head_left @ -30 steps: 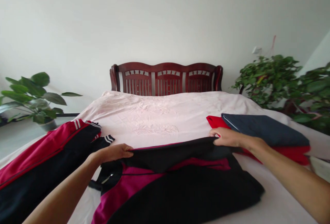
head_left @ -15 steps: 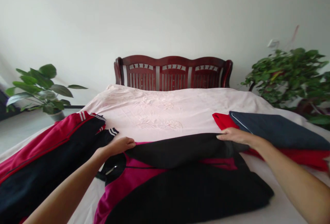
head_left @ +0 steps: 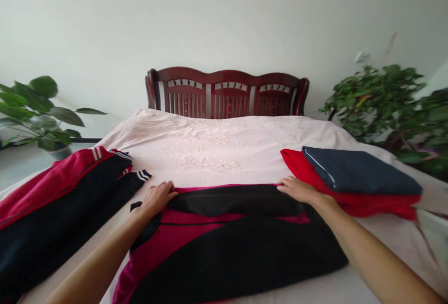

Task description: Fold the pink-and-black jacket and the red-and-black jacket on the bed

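Slanting up from the lower left of the frame, the person's left forearm [head_left: 98, 252] ends in a left hand [head_left: 158, 196] held back-upward, its wrist slightly bent and its fingers bunched together at the upper left end of a black and magenta garment [head_left: 241, 252]. The thumb side is hard to make out, so whether that hand pinches the cloth or merely presses on it cannot be told. From the lower right corner, the right forearm [head_left: 371, 248] runs diagonally up and leftward, crossing over the garment's right end. The right hand [head_left: 297, 189] points left, palm down, thumb and fingertips pinching the garment's far edge right of the frame's middle. Between the two hands, a black strip of the garment [head_left: 238, 200] lies along that edge, bordered by a thin magenta line.

The garment lies flat across the lower middle of the frame on a pale pink sheet [head_left: 210, 143]. At the lower left, near the left hand, is a navy and red garment [head_left: 77, 206]; right of the right hand, a folded dark blue cloth [head_left: 364, 171] rests on a red cloth [head_left: 381, 205].
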`<state>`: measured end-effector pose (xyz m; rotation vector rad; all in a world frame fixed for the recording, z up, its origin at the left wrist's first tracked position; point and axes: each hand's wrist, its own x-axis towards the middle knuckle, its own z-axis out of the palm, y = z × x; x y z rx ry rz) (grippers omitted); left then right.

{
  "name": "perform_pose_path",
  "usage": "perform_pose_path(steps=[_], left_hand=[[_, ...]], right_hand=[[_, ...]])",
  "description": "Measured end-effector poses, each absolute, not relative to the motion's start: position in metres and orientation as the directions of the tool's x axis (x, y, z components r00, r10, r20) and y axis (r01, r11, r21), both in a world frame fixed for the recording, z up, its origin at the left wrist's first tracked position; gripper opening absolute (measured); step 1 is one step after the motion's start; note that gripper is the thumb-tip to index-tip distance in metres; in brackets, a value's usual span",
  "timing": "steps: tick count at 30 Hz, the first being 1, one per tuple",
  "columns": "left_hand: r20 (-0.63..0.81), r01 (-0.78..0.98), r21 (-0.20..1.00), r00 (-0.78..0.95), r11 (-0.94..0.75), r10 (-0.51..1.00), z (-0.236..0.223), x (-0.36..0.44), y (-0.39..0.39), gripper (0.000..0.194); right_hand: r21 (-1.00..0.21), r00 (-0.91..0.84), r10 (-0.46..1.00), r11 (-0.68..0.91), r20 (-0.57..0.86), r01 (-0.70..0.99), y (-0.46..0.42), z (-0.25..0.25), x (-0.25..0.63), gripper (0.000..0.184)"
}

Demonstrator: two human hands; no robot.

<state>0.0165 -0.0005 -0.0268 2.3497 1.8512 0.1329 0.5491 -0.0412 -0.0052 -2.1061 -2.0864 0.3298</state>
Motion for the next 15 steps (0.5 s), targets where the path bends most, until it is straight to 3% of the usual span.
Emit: perform_pose_path(steps=[4, 8, 12, 15], left_hand=[[0.007, 0.969, 0.093, 0.227, -0.227, 0.974, -0.025, 0.016, -0.001, 0.022], [0.192, 0.953, 0.004, 0.297, -0.304, 0.935, -0.011, 0.040, -0.011, 0.024], [0.293, 0.749, 0.212, 0.564, -0.627, 0.772, 0.003, 0.102, -0.040, 0.034], [0.296, 0.626, 0.300, 0.656, -0.719, 0.694, -0.007, 0.142, -0.058, 0.041]], right_hand=[[-0.290, 0.045, 0.999, -0.039, 0.012, 0.956, -0.054, -0.009, 0.549, 0.039], [-0.315, 0.120, 0.984, -0.074, 0.129, 0.946, -0.051, 0.012, 0.550, 0.051], [-0.298, 0.124, 0.955, -0.040, 0.269, 0.954, -0.059, 0.027, 0.521, 0.053], [-0.171, -0.019, 0.942, 0.081, 0.336, 0.982, -0.074, 0.016, 0.497, 0.050]])
